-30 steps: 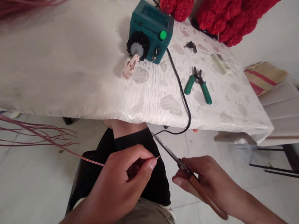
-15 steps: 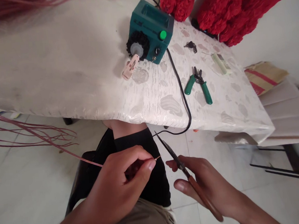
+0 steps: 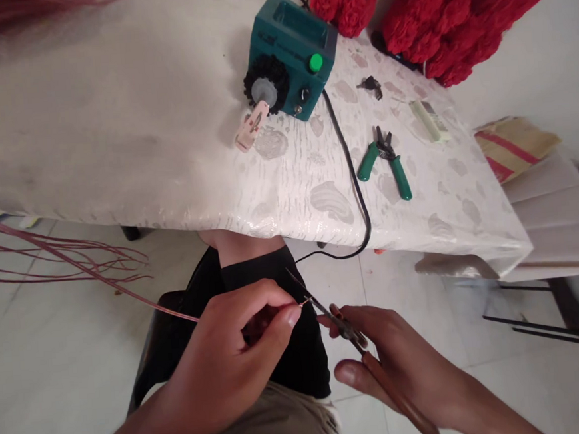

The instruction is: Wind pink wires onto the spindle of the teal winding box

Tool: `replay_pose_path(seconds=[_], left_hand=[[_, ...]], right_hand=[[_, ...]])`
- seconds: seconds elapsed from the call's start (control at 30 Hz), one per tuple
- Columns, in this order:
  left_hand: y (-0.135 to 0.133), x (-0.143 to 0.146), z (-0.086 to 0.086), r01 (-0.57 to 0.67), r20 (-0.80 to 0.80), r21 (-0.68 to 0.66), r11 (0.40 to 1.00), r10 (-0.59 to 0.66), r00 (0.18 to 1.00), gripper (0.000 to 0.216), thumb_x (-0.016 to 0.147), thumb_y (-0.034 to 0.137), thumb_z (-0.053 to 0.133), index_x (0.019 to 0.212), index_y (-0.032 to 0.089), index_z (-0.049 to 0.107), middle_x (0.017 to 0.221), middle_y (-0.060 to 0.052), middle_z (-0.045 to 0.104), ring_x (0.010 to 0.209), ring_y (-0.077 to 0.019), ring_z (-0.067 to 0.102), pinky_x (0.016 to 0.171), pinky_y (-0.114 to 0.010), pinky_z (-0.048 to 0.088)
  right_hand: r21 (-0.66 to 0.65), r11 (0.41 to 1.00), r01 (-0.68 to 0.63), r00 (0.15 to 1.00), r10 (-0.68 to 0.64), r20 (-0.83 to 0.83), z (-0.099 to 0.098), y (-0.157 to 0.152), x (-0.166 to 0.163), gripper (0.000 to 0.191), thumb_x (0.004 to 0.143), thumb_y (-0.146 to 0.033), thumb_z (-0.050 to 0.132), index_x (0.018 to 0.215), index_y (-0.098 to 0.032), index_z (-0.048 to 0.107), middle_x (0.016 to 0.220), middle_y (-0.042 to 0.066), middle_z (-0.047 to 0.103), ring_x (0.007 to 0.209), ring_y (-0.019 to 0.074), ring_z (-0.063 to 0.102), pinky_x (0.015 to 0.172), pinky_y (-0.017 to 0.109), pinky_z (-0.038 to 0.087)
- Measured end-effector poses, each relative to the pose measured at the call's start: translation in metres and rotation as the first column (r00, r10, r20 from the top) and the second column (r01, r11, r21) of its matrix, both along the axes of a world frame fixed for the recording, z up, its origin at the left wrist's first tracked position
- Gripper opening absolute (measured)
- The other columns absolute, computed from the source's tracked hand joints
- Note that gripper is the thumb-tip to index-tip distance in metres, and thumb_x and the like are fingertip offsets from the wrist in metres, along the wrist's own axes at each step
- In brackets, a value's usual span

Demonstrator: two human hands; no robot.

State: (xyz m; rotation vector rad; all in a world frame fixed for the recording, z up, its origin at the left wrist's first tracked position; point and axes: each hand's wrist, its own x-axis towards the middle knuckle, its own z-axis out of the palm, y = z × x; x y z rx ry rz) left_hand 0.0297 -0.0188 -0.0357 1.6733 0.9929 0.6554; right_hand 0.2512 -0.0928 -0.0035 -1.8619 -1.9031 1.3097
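Observation:
My left hand (image 3: 235, 358) pinches a thin reddish enamelled wire (image 3: 166, 310), whose bare tip (image 3: 303, 303) pokes out past my thumb and finger. My right hand (image 3: 396, 362) holds brown-handled scissors (image 3: 396, 392) with the handle running down through my palm. Their narrow dark blades (image 3: 321, 308) lie across the wire tip, touching it or very nearly. I cannot tell how far the blades are parted. The wire's other end joins a loose spray of similar wires (image 3: 57, 259) out to the left.
A white patterned table (image 3: 288, 197) ahead holds a teal control box with a dial (image 3: 290, 60), a pink clip (image 3: 251, 128), green-handled wire cutters (image 3: 388, 162), keys (image 3: 370, 87) and a black cable (image 3: 356, 185). Red bundles (image 3: 455, 23) lie beyond. The floor is white tile.
The scissors have swung left and down, bringing the blades from just above the wire to its tip. My right hand has moved closer to my left. My left hand stays nearly still.

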Motion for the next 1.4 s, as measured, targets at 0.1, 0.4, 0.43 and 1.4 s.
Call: replay_pose_path(seconds=[0.1,0.4,0.43,1.4], left_hand=[[-0.0001,0.0002,0.0006,0.0,-0.003,-0.006,1.0,0.0,1.0,0.02,0.093,0.022,0.055,0.077,0.021,0.067,0.058,0.006,0.061,0.049,-0.0066,0.051,0.046,-0.014,0.039],[-0.0003,0.0017,-0.0008,-0.005,-0.009,-0.01,1.0,0.005,1.0,0.019,0.092,0.022,0.056,0.078,0.022,0.068,0.059,0.007,0.062,0.05,-0.006,0.052,0.046,-0.012,0.039],[-0.0004,0.0015,-0.001,-0.006,-0.009,-0.007,1.0,0.006,1.0,0.018,0.092,0.022,0.056,0.079,0.022,0.068,0.059,0.007,0.063,0.05,-0.0061,0.052,0.046,-0.012,0.039],[-0.0057,0.0029,-0.001,-0.18,0.092,0.195,0.964,0.165,0.982,0.014,0.087,0.015,0.063,0.087,0.028,0.067,0.068,0.012,0.07,0.048,-0.0024,0.056,0.046,-0.007,0.042]], right_hand=[[-0.015,1.0,-0.006,1.0,0.006,0.007,-0.0003,-0.0005,-0.0002,0.031,0.088,-0.048,0.071,0.099,-0.02,0.064,0.084,-0.001,0.068,0.067,0.0145,0.059,0.064,0.026,0.046],[0.016,0.999,-0.029,0.998,0.029,0.052,0.0008,-0.0025,0.0005,0.028,0.091,-0.048,0.066,0.091,-0.021,0.063,0.091,0.002,0.072,0.074,0.0172,0.066,0.066,0.028,0.048],[0.017,0.999,-0.029,0.998,0.028,0.055,0.0009,-0.0023,0.0008,0.028,0.091,-0.048,0.066,0.089,-0.021,0.062,0.091,0.002,0.072,0.074,0.0175,0.067,0.066,0.028,0.048],[0.048,0.998,0.028,1.0,-0.027,-0.01,-0.0046,-0.0029,-0.0066,0.039,0.095,-0.056,0.056,0.094,-0.019,0.068,0.087,0.003,0.071,0.067,0.0155,0.063,0.058,0.024,0.049]])
